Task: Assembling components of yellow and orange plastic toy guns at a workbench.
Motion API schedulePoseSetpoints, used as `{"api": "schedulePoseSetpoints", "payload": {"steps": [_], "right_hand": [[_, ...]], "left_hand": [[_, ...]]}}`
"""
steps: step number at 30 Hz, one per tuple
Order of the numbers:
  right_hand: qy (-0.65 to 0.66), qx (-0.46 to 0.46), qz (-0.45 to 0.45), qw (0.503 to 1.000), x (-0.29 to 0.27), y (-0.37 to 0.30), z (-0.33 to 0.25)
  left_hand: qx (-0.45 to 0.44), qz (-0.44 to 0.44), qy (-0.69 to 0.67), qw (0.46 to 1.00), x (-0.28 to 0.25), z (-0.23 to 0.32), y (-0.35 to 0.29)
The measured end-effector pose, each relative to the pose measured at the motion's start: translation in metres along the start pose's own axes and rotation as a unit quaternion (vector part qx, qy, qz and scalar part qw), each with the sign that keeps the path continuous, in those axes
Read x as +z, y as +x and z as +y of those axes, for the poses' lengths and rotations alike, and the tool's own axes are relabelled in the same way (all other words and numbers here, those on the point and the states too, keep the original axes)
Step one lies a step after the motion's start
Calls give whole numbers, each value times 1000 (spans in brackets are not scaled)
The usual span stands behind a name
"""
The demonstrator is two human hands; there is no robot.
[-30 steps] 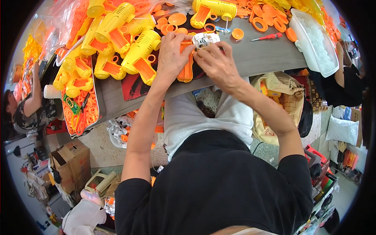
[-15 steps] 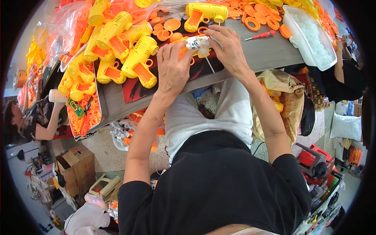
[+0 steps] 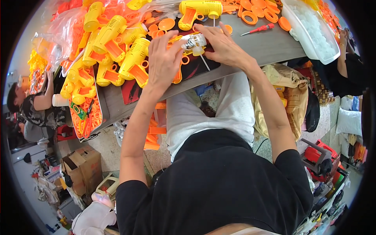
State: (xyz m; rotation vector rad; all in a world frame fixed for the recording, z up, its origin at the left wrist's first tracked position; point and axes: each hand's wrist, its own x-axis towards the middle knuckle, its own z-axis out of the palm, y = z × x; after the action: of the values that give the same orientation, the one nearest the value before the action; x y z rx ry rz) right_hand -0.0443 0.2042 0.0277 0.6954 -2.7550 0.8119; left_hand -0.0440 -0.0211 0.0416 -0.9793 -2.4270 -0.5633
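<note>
At the table's near edge, both hands work on a small white, translucent and silvery mechanism [image 3: 194, 42] with a thin pale rod sticking out below it. It sits in or on a yellow toy-gun shell [image 3: 177, 77], mostly hidden by my hands. My left hand [image 3: 161, 64] is closed round the left end, thumb against the mechanism. My right hand [image 3: 225, 47] curls its fingers and thumb about the right end of the shell. Just beyond lies another yellow toy gun [image 3: 201, 8] with an orange handle. A dark red-and-black mat [image 3: 131, 92] lies underneath.
Several yellow toy guns [image 3: 135, 55] are heaped on the left. A tray of orange parts [image 3: 94, 117] stands beside them. Orange discs [image 3: 258, 11], a red screwdriver [image 3: 257, 29] and a white bin of translucent pieces [image 3: 309, 31] are on the right. Another person [image 3: 39, 102] sits at left.
My hands and the mechanism have shifted slightly left, and more of the yellow shell shows below my left hand. The person at left has raised an arm. The whole view has shifted a little.
</note>
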Motion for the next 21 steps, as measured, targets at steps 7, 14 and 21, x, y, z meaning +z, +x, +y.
{"api": "schedulePoseSetpoints", "payload": {"steps": [7, 14, 21], "right_hand": [[268, 3, 81, 960, -2, -3, -5], [279, 20, 126, 952, -5, 1, -30], [257, 25, 116, 959, -4, -1, -30]], "left_hand": [[12, -77, -72, 994, -13, -5, 32], [-62, -77, -215, 972, -24, -16, 32], [-59, -74, -219, 971, -25, -12, 29]]}}
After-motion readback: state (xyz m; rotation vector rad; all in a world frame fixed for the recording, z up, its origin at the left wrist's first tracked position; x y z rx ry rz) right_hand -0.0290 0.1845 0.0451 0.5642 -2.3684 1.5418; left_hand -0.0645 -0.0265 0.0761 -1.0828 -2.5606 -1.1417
